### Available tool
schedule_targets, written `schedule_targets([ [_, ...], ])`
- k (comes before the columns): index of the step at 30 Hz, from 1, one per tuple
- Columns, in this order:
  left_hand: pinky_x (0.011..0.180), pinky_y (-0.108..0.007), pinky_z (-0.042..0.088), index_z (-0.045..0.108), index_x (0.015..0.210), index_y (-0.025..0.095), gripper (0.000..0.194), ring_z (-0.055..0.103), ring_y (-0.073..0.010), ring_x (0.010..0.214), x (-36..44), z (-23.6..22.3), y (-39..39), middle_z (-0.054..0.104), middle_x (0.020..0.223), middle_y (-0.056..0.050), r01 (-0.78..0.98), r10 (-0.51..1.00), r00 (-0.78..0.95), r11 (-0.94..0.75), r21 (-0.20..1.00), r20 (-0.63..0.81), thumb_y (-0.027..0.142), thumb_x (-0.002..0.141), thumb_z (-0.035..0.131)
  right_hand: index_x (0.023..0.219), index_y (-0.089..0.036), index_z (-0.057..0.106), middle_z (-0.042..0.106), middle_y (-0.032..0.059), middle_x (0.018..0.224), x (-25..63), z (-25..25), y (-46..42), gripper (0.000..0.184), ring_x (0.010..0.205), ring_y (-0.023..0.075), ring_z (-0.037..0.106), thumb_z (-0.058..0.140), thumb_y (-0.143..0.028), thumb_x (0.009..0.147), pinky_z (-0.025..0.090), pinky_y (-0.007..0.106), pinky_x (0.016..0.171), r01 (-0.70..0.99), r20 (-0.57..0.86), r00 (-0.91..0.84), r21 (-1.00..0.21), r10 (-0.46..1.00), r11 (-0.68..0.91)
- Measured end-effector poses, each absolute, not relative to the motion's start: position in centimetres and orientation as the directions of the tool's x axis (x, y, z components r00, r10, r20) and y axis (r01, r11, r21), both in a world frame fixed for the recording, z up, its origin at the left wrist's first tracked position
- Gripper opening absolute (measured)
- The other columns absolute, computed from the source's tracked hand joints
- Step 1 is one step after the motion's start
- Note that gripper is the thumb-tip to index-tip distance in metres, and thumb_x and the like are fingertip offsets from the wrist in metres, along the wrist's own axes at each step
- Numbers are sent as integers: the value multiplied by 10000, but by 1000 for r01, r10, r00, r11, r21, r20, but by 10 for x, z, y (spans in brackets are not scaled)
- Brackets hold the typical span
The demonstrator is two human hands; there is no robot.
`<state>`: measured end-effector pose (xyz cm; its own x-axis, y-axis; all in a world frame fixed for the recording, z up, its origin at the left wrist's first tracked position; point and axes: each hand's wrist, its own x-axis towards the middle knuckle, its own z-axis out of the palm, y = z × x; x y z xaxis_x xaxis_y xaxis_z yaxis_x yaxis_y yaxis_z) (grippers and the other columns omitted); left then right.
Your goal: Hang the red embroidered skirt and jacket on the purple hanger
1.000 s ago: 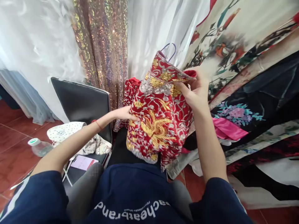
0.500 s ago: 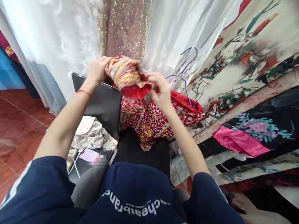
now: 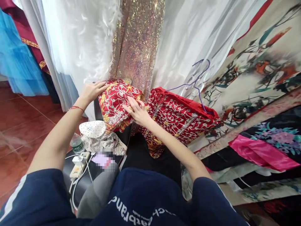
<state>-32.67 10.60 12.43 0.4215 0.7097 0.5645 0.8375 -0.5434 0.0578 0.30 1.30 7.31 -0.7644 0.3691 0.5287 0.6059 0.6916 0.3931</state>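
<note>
A red garment piece (image 3: pixel 117 100) with silver and gold embroidery drapes over the back of a black chair. On its upper left edge rests my left hand (image 3: pixel 92 91), fingers stretched out. My right hand (image 3: pixel 138 111) lies on its right side with the fingers spread. To the right hangs a matching red embroidered garment (image 3: pixel 174 116), with a purple hanger (image 3: pixel 195 83) sticking up out of its red-lined top edge. Its gold-trimmed lower point reaches down over black cloth near my lap.
On the chair seat lie a dotted white cloth bag (image 3: pixel 101 141), a plastic bottle (image 3: pixel 77 144), a power strip (image 3: pixel 79 166) with white cables, and a partly blurred phone (image 3: pixel 102 160). Sequined fabric (image 3: pixel 138 40) and white curtains hang behind; printed garments (image 3: pixel 265 75) hang at right.
The red piece was held up bunched, with its red lining opening showing. Now it is lowered and spread over the chair back. Both hands have moved down and loosened.
</note>
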Motion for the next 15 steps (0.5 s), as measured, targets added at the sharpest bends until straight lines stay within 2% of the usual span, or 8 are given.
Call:
schedule_targets([
  [2, 1051, -484, 462, 616, 1292, 313, 426, 486, -259, 1375, -327, 132, 110, 622, 1375, -83, 843, 707, 430, -538, 31, 562, 304, 963, 347, 1591, -201, 242, 288, 202, 1650, 14, 81, 27, 726, 1547, 317, 256, 403, -21, 907, 245, 611, 1182, 652, 536, -730, 359, 425, 667],
  [5, 1079, -522, 409, 596, 1309, 293, 456, 421, -248, 1383, -329, 149, 112, 638, 1319, -67, 884, 730, 406, -466, -33, 550, 337, 1018, 247, 1566, -205, 321, 422, 194, 1583, 19, 101, 54, 603, 1474, 325, 396, 290, -70, 979, 388, 602, 1102, 660, 526, -722, 330, 449, 675],
  [7, 1105, -546, 357, 574, 1332, 290, 504, 396, -240, 1359, -331, 159, 112, 644, 1286, -44, 912, 739, 365, -406, -59, 566, 367, 1041, 171, 1540, -203, 381, 510, 187, 1517, 13, 116, 71, 558, 1415, 331, 467, 266, -101, 1004, 435, 580, 1066, 668, 539, -709, 306, 456, 678],
  [11, 1152, -560, 256, 543, 1383, 279, 560, 403, -243, 1287, -335, 153, 110, 623, 1322, -35, 972, 736, 184, -234, -10, 652, 430, 1041, 126, 1528, -175, 404, 510, 161, 1520, -6, 125, 86, 581, 1433, 290, 448, 346, -62, 961, 386, 515, 1130, 704, 552, -667, 248, 500, 665],
  [13, 1131, -522, 290, 497, 1441, 265, 544, 418, -246, 1270, -338, 142, 107, 585, 1395, -53, 979, 764, 159, -203, -1, 625, 396, 1036, 159, 1541, -114, 370, 421, 191, 1582, -9, 113, 79, 664, 1487, 302, 368, 443, -38, 886, 337, 509, 1162, 692, 511, -687, 246, 516, 679],
  [15, 1101, -476, 333, 428, 1503, 255, 543, 424, -241, 1284, -343, 136, 102, 530, 1474, -67, 971, 796, 222, -233, -54, 563, 332, 1027, 179, 1560, -69, 325, 298, 219, 1642, -6, 96, 67, 756, 1537, 337, 260, 517, -54, 828, 248, 528, 1203, 666, 484, -716, 256, 503, 701],
])
